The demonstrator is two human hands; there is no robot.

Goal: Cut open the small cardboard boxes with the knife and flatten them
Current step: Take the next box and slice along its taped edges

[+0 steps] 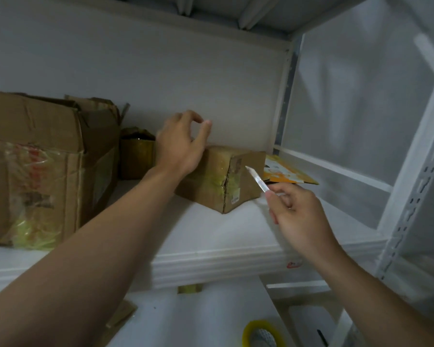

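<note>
While the right hand (298, 216) pinches a slim white knife (257, 180) beside a small taped brown cardboard box (226, 181), the left hand (179, 144) lies over its top, fingers apart, empty.

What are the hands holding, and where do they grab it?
The right hand pinches the knife by its lower end. The left hand holds nothing, near the small box.

On the shelf (206, 236) a big box (35, 166) stands left, a small box (223, 179) mid-shelf, a third box (135, 159) behind, between them. Flat card (286, 171) lies right of the small box. A tape roll (247, 333) lies below the shelf.
</note>
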